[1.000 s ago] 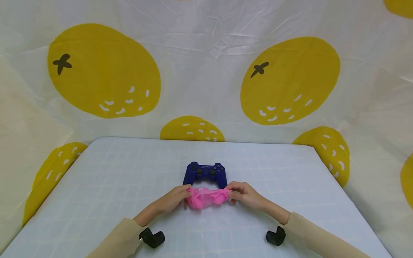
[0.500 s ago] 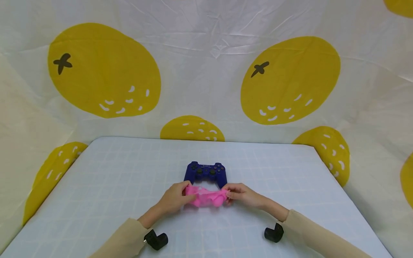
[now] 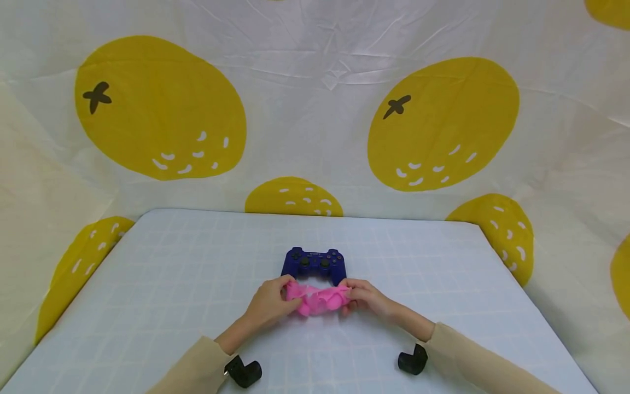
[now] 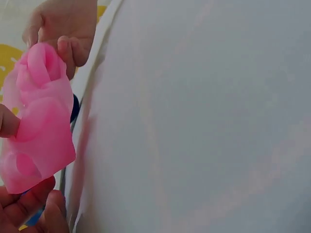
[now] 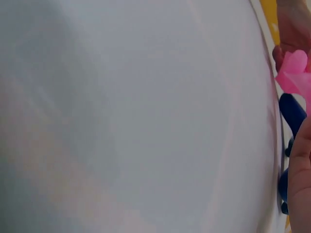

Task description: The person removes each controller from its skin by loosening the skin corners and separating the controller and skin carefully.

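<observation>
A soft, translucent pink silicone controller cover (image 3: 320, 301) is stretched between both hands near the middle of the table in the head view. My left hand (image 3: 268, 302) grips its left end, the thumb on the near face. At the other end, my right hand (image 3: 368, 298) pinches the cover with thumb and fingers. Rounded grip pockets and openings show on the cover (image 4: 43, 116) in the left wrist view. Just beyond it lies a dark blue game controller (image 3: 314, 260), sticks up, its handles toward me and partly overlapped by the hands and cover.
The table (image 3: 197, 246) bears a pale blue checked cloth. Behind and beside it hangs a white curtain (image 3: 305, 109) printed with big yellow fruit. Black camera mounts sit at the left wrist (image 3: 244, 372) and the right wrist (image 3: 413, 360).
My left hand has shifted slightly inward, and its thumb has come across the near face of the cover. The cover's folds have changed shape. The controller has stayed in place.
</observation>
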Demonstrator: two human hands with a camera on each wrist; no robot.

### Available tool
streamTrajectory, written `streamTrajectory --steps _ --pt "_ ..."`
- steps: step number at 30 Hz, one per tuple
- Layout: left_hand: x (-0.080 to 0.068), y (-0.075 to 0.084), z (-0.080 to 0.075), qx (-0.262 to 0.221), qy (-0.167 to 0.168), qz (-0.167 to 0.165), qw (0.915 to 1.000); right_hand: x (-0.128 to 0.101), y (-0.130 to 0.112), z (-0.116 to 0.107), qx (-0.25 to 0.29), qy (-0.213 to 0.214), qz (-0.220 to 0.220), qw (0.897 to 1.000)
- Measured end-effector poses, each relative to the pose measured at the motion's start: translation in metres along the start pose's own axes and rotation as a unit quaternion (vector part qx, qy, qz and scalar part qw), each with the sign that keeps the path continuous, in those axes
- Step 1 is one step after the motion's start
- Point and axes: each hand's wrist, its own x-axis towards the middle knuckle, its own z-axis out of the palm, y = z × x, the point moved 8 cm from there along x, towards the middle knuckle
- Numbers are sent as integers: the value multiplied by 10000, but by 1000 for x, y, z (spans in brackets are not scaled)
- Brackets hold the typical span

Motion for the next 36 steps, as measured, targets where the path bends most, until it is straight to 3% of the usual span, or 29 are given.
streamTrajectory --steps 6,11,16,18,23,25,29,36 --pt "-1 5 4 -275 314 -266 9988 1 -2 0 -324 218 -370 9986" --pt "-1 9 3 -402 420 -304 9978 1 1 -8 -1136 873 -32 9897" --pt "-1 10 -2 -329 623 -239 9972 0 2 -16 -1263 1543 78 9799" --pt "-1 10 -5 -260 744 -264 9965 -2 0 -21 -1404 1916 61 9714" --pt "-1 6 -13 -254 1067 -495 9927 -8 -12 -30 -2275 3001 17 9264" --pt "-1 4 -16 -346 1210 -575 9904 -10 -16 -31 -2418 3244 58 9145" --pt "-2 0 -20 -721 1339 -512 9870 -9 -18 -32 -2265 3183 144 9204" --pt "-2 -5 -21 -1198 1044 -135 9872 1 -18 -27 -2000 2161 47 9557"
